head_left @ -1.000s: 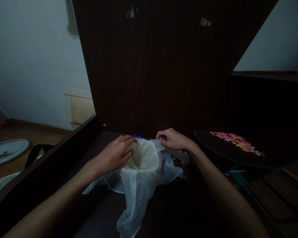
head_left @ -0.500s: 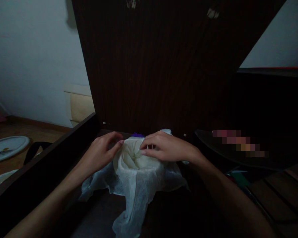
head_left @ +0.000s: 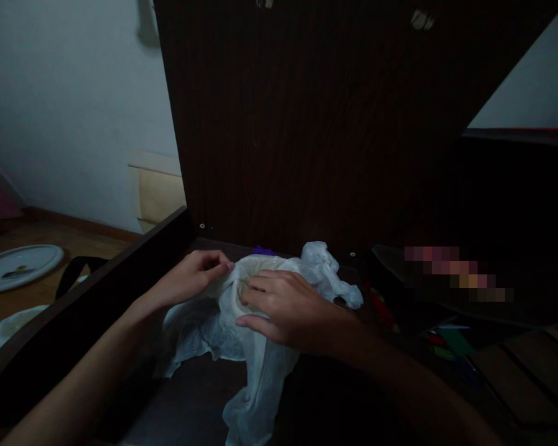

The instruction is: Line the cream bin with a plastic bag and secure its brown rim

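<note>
A thin white cloth [head_left: 255,365], gauzy like cheesecloth, drapes over a round container whose body is hidden, and its ends hang onto the dark surface. The cloth dips into the container's mouth. My left hand [head_left: 198,275] is at the left rim, thumb and forefinger pinched together at the cloth's edge. Over the near right part of the mouth lies my right hand [head_left: 283,303], palm down, its fingers spread and the tips reaching into the cloth-lined hollow. Some of the cloth and rim is hidden beneath it.
A dark wooden panel [head_left: 302,142] rises behind the container. A low dark board [head_left: 134,272] runs along the left. Something purple [head_left: 263,250] shows behind the cloth. On the floor at left is a white round lid-like disc [head_left: 41,257]. Dark slats [head_left: 516,378] are at lower right.
My right hand has moved nearer and slightly left, flattening over the mouth. My left thumb and forefinger have closed together at the rim. More bunched cloth shows at the back right.
</note>
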A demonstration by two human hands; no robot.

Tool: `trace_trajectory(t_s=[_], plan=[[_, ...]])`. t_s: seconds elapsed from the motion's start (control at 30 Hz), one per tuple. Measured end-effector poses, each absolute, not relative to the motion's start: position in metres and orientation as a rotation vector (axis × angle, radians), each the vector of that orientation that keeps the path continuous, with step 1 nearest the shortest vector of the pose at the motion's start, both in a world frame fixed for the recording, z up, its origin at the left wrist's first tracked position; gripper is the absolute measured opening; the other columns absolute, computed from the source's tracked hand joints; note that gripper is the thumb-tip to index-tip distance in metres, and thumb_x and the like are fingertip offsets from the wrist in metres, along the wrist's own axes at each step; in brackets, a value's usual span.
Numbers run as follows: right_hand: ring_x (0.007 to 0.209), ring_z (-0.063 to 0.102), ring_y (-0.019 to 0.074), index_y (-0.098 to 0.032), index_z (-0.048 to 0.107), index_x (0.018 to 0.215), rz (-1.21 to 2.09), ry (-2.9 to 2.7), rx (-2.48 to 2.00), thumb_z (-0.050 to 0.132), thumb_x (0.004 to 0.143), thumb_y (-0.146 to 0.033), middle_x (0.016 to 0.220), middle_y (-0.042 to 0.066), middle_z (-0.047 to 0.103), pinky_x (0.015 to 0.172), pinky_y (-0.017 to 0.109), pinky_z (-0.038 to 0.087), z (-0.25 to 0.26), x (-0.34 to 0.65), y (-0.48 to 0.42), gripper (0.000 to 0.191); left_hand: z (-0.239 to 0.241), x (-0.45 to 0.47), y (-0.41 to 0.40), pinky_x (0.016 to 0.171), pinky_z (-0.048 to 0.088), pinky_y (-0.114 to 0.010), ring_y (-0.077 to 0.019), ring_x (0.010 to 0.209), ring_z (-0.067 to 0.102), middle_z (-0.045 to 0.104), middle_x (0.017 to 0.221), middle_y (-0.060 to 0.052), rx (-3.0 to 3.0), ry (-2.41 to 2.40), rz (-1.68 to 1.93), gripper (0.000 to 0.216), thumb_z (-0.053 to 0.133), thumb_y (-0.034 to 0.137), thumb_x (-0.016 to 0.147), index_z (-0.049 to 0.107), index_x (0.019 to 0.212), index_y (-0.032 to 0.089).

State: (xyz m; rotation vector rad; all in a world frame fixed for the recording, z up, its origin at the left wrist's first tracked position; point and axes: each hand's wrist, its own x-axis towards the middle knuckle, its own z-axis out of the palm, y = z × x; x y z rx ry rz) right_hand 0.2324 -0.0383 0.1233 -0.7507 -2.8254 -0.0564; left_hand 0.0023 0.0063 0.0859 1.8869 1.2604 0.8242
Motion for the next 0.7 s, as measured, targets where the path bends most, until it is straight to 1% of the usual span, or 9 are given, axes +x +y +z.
trace_trajectory(t_s=[0.13,0.23,0.33,0.43,0.57,0.7], plan=[[0.085,0.059,0.0206,-0.018,0.069,0.090,-0.246,-2.809,-0.706,0.062,0.097,-0.023,0.091,0.004,0.069,0.072,0.037,0.043,0.112,0.232,-0.049,0.011,0.088,0.004,0.007,0.067,0.047,-0.027,-0.0181,0.072,0.059,0.066,0.075,-0.002,1.860,1.228,0.918,0.038,0.059,0.054,0.083,0.069,0.078,0.018],[0.078,0.057,0.0207,-0.017,0.067,0.084,-0.383,-2.725,-0.657,0.057,0.092,-0.008,0.083,0.004,0.066,0.068,0.037,0.042,0.110,0.235,-0.057,0.015,0.086,0.006,0.010,0.066,0.046,-0.027,-0.0174,0.071,0.057,0.064,0.075,-0.001,1.855,1.209,0.946,0.039,0.058,0.055,0.083,0.068,0.080,0.017],[0.075,0.056,0.0194,-0.017,0.065,0.083,-0.433,-2.690,-0.654,0.056,0.090,-0.005,0.082,0.003,0.065,0.067,0.036,0.041,0.115,0.246,-0.061,0.016,0.082,0.007,0.013,0.063,0.045,-0.026,-0.0162,0.068,0.055,0.062,0.074,0.000,1.830,1.192,0.958,0.040,0.059,0.055,0.085,0.066,0.081,0.017],[0.078,0.055,0.0176,-0.019,0.064,0.086,-0.351,-2.748,-0.638,0.058,0.092,-0.007,0.087,0.002,0.066,0.068,0.033,0.040,0.124,0.261,-0.061,0.014,0.078,0.009,0.014,0.060,0.045,-0.024,-0.0156,0.067,0.055,0.061,0.073,0.000,1.786,1.183,0.957,0.040,0.059,0.056,0.087,0.065,0.083,0.017],[0.086,0.055,0.0157,-0.020,0.069,0.093,-0.118,-2.875,-0.534,0.061,0.092,-0.006,0.094,0.001,0.068,0.076,0.031,0.042,0.133,0.276,-0.058,0.016,0.073,0.010,0.013,0.058,0.047,-0.023,-0.0161,0.067,0.057,0.063,0.074,-0.001,1.749,1.197,0.968,0.037,0.059,0.053,0.088,0.067,0.084,0.017],[0.093,0.055,0.0154,-0.023,0.074,0.089,0.135,-2.993,-0.439,0.067,0.093,-0.014,0.101,-0.001,0.071,0.079,0.031,0.043,0.136,0.279,-0.051,0.012,0.068,0.009,0.014,0.061,0.049,-0.025,-0.0181,0.070,0.061,0.067,0.077,-0.002,1.775,1.237,0.962,0.036,0.059,0.051,0.088,0.069,0.083,0.017]])
